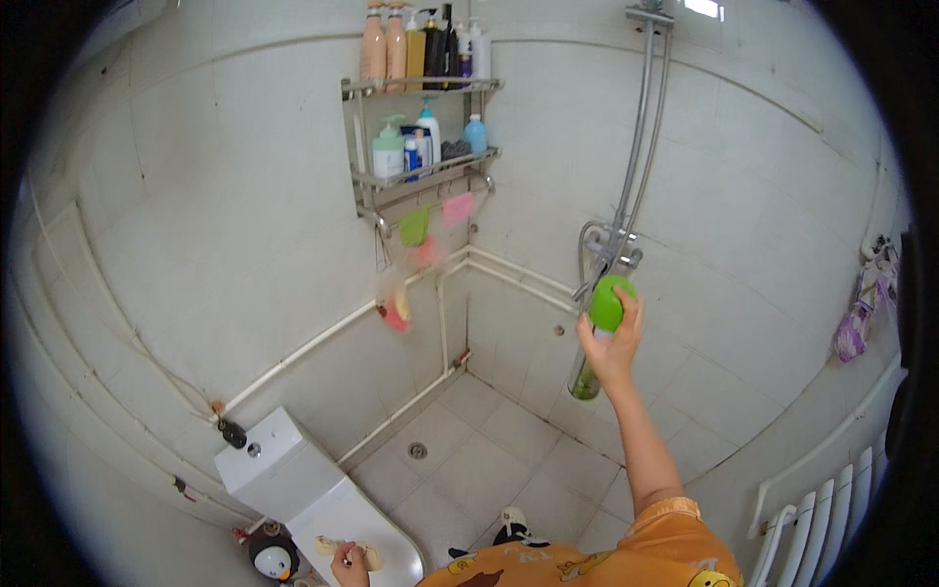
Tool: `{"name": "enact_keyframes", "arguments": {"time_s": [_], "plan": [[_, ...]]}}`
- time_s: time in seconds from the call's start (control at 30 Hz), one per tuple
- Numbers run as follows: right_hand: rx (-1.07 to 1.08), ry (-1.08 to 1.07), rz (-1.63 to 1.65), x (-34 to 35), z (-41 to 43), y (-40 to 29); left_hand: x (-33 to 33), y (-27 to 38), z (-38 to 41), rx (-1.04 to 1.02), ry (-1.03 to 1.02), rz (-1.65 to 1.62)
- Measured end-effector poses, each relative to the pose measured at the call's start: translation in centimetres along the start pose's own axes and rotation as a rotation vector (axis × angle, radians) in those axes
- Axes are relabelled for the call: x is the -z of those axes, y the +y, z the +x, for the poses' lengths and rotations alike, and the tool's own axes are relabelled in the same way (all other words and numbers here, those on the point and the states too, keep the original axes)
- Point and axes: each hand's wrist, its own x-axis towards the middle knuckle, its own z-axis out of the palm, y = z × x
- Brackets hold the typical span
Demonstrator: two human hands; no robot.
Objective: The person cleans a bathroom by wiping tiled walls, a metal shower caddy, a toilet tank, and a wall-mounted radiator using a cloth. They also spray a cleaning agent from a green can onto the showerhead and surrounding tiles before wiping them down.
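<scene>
My right hand (615, 345) is raised in front of the shower wall. It grips a clear bottle with a large green cap (609, 304); the bottle's see-through lower body (585, 381) hangs below the fingers and shows some green near its base. Low in the picture, my left hand (351, 566) pinches a beige cloth (373, 554) over the white toilet lid (374, 513). Whether the cloth touches the lid, I cannot tell. Behind the bottle runs the metal shower fixture (623, 246) with its hose.
A two-tier metal corner rack (425, 172) carries several bottles, with green and pink cloths (414, 226) hanging beneath. White pipes (308, 348) run along the walls. A floor drain (417, 450) lies in the tiles. At right stands a white radiator (807, 528); a penguin figure (273, 558) sits beside the toilet.
</scene>
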Motion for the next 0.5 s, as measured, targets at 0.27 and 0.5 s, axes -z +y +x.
{"name": "enact_keyframes", "arguments": {"time_s": [0.27,0.5], "plan": [[0.375,-0.06,0.13,-2.5,15.0,-4.9,-1.6,0.2,1.5,-0.204,-0.152,0.033],[0.396,0.213,0.066,-2.5,30.3,-8.0,-2.2,-4.9,2.5,-0.266,-0.097,0.098]]}}
